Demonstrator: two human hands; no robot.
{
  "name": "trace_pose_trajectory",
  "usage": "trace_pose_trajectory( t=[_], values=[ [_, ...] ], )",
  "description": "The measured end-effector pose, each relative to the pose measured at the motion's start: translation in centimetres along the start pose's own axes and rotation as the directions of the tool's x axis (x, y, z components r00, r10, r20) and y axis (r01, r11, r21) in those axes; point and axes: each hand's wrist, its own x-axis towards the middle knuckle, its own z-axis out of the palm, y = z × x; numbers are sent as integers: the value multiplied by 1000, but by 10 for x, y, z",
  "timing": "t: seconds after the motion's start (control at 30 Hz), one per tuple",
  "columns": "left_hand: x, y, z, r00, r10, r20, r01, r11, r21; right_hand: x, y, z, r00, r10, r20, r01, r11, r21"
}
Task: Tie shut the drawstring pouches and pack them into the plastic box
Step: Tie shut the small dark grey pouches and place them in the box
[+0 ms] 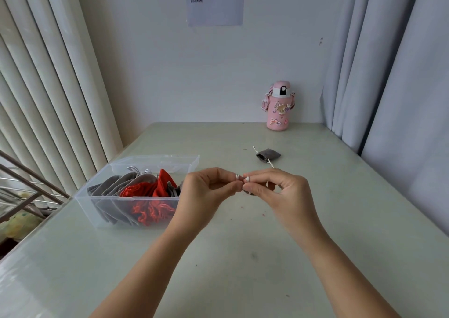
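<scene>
Above counter, just right of plastic box: left hand and right hand each pinch the drawstring of a largely hidden grey pouch. Judged light, limp; cord thin, probably slick, so best taken close to the mouth.

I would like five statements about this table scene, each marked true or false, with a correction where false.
1. The clear plastic box holds grey fabric pouches and red fabric pouches. True.
2. The left hand and the right hand both pinch a thin white cord between them. True.
3. The small dark grey drawstring pouch lies inside the box. False: it lies on the pale green table, beyond the hands.
4. The pink sticker-covered water bottle lies on its side. False: it stands upright by the wall.
5. The box is right of the hands. False: it is left of them.
</scene>
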Motion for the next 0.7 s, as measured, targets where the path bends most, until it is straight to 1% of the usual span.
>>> trace_pose_trajectory(
  t=[0.07,0.13,0.23,0.3,0.37,0.53,0.7],
  values=[
    [-2,-1,1,999,51,-3,-51,996,71,-1,1,2,994,-112,4,112,982,-149],
    [-2,-2,-1,996,85,3,-85,988,127,-2,2,3,989,-151,6,149,969,-195],
    [0,-4,-4,991,135,12,-134,962,239,-3,0,3,997,-79,3,79,984,-160],
    [2,-4,-5,986,164,36,-167,931,325,-3,-2,3,999,-53,9,54,979,-197],
    [3,-4,-6,984,168,51,-175,915,364,-3,-2,3,999,-34,27,39,975,-221],
    [4,-1,-10,989,134,63,-147,945,291,-5,-5,8,1000,27,-4,-27,992,-124],
    [5,-1,-8,998,53,30,-56,990,130,-6,-9,12,998,52,-48,-56,995,-82]
  ],
)
